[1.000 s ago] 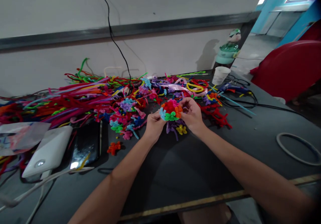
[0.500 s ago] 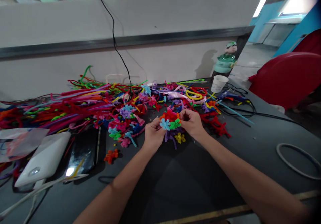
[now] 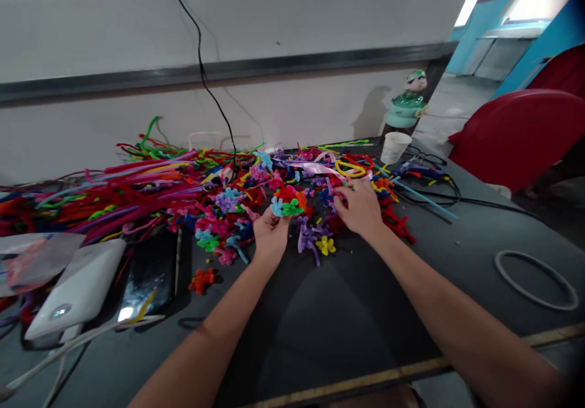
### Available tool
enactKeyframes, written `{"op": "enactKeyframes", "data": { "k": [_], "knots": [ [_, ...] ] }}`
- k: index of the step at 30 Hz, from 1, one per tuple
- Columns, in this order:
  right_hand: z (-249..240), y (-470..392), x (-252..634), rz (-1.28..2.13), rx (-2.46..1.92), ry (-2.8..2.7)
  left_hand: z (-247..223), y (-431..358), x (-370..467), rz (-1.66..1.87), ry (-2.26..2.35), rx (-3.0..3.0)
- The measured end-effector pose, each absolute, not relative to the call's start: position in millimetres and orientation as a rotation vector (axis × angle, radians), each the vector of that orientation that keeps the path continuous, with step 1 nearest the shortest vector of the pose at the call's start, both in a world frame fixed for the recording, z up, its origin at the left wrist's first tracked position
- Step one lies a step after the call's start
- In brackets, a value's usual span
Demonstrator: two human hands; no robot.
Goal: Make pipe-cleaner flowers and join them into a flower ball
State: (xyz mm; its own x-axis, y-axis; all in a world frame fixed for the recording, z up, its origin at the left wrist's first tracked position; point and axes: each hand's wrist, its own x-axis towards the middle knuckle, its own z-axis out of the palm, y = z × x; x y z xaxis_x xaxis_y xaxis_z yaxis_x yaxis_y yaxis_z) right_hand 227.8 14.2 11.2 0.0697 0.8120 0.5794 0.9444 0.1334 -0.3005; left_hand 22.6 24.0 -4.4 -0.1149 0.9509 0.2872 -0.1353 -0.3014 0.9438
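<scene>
My left hand [image 3: 270, 234] is closed on a small bouquet of pipe-cleaner flowers [image 3: 291, 207] with light blue, green, red and orange blooms. Over the right part of the flower pile is my right hand [image 3: 359, 208], its fingers bent downward and apart, with nothing visible in them; the tips partly hide among the pieces. Between the hands lie purple pipe-cleaner flowers [image 3: 308, 235] and a yellow flower [image 3: 325, 246]. Red pipe-cleaner pieces [image 3: 400, 225] sit beside my right wrist. A loose orange flower [image 3: 201, 281] rests on the table left of my left forearm.
Long loose pipe cleaners [image 3: 137, 186] heap at the back left. A white power bank [image 3: 75, 292] and a dark phone [image 3: 150, 274] lie at left with cables. At right are a paper cup [image 3: 395, 147], a figurine [image 3: 406, 106], a glue gun [image 3: 415, 169] and a grey ring [image 3: 534, 280].
My right hand has let go of the bouquet and moved right, over the pile. My left hand, still holding the bouquet, has shifted slightly left. The view has shifted a little.
</scene>
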Motion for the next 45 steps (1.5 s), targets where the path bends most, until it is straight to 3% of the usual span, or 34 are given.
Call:
{"op": "enactKeyframes", "data": {
  "k": [5, 8, 13, 26, 29, 33, 35, 40, 45],
  "knots": [
    [4, 13, 216, -0.011, -1.419, -2.102, -9, 28, 21, 1.599, 1.062, 1.265],
    [4, 17, 224, 0.135, -1.404, -1.988, -12, 34, 21, 1.621, 1.127, 1.216],
    [0, 23, 236, -0.141, -1.587, -1.798, -14, 37, 21, 1.675, 1.167, 1.185],
    [2, 33, 234, -0.168, -1.713, -1.785, -17, 36, 23, 1.614, 1.126, 1.273],
    [9, 29, 227, 0.168, -1.477, -1.521, -12, 33, 24, 1.607, 1.073, 1.208],
    [22, 13, 204, 1.175, -0.98, -0.958, -6, 26, 28, 1.425, 0.956, 1.175],
    [27, 3, 190, 1.479, -0.787, -0.757, -4, 22, 31, 1.378, 0.91, 1.145],
    [25, -10, 165, 1.624, -0.656, -0.708, 3, 16, 35, 1.38, 0.781, 0.923],
    [15, -10, 157, 1.348, -0.816, -1.017, 10, 12, 35, 1.328, 0.716, 0.836]
  ]
}}
